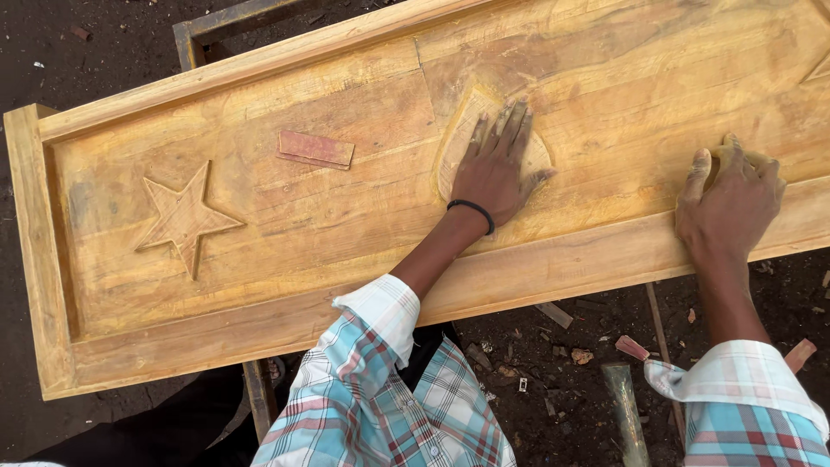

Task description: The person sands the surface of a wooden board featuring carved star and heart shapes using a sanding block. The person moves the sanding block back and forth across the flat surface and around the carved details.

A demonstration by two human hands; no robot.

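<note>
Matt bare wood door panel (346, 207), reddish, perhaps sandpaper, sheet (316, 149)

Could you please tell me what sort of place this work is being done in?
Probably an open-air carpentry workshop: a carved wooden door panel with a raised star lies on a stand, above dark dirt ground strewn with wood scraps.

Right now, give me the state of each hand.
Left hand: open, flat on the raised oval carving of the wooden panel, holding nothing.
Right hand: curled, pressing a small yellowish pad against the panel.
</note>
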